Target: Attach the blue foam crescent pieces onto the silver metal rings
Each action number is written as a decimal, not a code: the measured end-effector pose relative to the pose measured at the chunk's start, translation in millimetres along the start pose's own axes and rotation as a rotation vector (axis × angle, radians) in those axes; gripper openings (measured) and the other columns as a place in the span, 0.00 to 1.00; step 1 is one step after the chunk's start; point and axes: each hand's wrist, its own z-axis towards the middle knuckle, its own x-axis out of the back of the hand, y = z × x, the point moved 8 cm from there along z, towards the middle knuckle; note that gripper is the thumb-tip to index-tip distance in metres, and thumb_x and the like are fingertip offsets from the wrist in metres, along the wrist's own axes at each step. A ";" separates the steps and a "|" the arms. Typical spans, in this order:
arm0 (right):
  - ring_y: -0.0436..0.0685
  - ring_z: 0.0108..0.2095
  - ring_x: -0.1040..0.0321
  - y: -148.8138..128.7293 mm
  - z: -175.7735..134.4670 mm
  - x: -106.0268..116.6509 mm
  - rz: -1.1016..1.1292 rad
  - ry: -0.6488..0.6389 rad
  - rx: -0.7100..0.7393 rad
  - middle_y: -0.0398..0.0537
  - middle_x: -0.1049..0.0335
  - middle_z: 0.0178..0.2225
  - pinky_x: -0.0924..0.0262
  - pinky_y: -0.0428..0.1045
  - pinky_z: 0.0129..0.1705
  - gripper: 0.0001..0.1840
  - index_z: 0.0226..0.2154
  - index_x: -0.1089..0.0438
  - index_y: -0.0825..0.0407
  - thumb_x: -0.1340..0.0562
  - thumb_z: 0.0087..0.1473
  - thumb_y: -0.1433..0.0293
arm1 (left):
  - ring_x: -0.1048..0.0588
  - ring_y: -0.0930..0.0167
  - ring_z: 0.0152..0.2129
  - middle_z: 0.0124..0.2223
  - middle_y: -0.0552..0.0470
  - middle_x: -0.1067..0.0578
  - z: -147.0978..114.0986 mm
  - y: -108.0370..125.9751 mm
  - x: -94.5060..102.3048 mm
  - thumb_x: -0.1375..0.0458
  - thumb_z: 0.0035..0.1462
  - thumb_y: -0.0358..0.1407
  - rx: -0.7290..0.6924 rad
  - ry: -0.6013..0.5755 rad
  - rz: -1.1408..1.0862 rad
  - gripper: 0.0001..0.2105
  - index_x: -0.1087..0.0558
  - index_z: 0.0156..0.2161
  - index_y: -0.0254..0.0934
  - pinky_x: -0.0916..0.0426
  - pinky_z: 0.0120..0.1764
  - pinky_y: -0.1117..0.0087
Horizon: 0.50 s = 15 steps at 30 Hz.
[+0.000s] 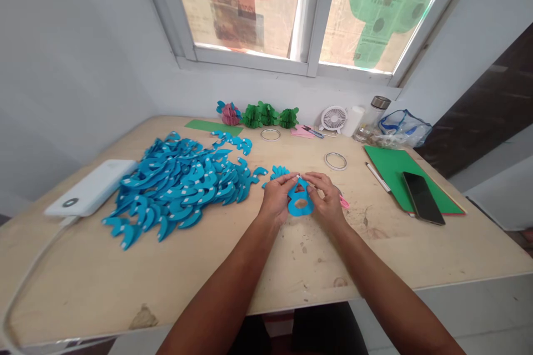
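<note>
Between my two hands is a blue paper cutout [300, 211] with a round opening in its lower part. My left hand [278, 195] pinches its upper left side, close to a small white patch. On the other side, my right hand [325, 197] has fingers and thumb closed on its upper right edge. Just behind my left hand lies a fringed blue paper piece [280, 171]. A big heap of curved blue paper pieces [183, 177], many with small white squares, spreads over the table to the left. Pink scissor handles [344, 202] show partly behind my right hand.
A white power bank [91, 187] with a cable is at the left. Folded green paper shapes [266, 115], a small fan [333, 118], a glass bottle [372, 119] and a plastic bag [403, 127] line the back. A phone [423, 198] rests on green sheets [395, 163] at right.
</note>
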 end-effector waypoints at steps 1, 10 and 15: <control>0.58 0.47 0.37 -0.9 -0.4 -0.2 -0.022 0.002 0.011 0.49 0.33 0.45 0.41 0.56 0.49 0.16 0.44 0.29 0.45 0.44 0.54 0.70 | 0.28 0.75 0.20 0.25 0.51 0.24 0.6 -0.7 1.1 0.35 0.35 0.29 0.001 0.007 0.002 0.11 0.24 0.29 0.30 0.32 0.28 0.73; 0.58 0.47 0.37 -6.1 -2.2 -5.3 -0.101 -0.033 0.053 0.49 0.32 0.46 0.42 0.56 0.49 0.16 0.45 0.30 0.46 0.46 0.55 0.70 | 0.27 0.74 0.22 0.26 0.51 0.25 2.7 -2.8 1.2 0.34 0.35 0.30 -0.015 0.021 -0.031 0.11 0.25 0.30 0.31 0.33 0.28 0.74; 0.58 0.48 0.38 -8.7 -2.6 -8.3 -0.111 -0.046 0.078 0.49 0.32 0.46 0.44 0.56 0.50 0.17 0.47 0.31 0.46 0.47 0.56 0.70 | 0.28 0.75 0.22 0.26 0.52 0.25 1.6 -3.9 2.3 0.35 0.36 0.31 -0.022 0.057 -0.052 0.12 0.26 0.31 0.32 0.35 0.26 0.75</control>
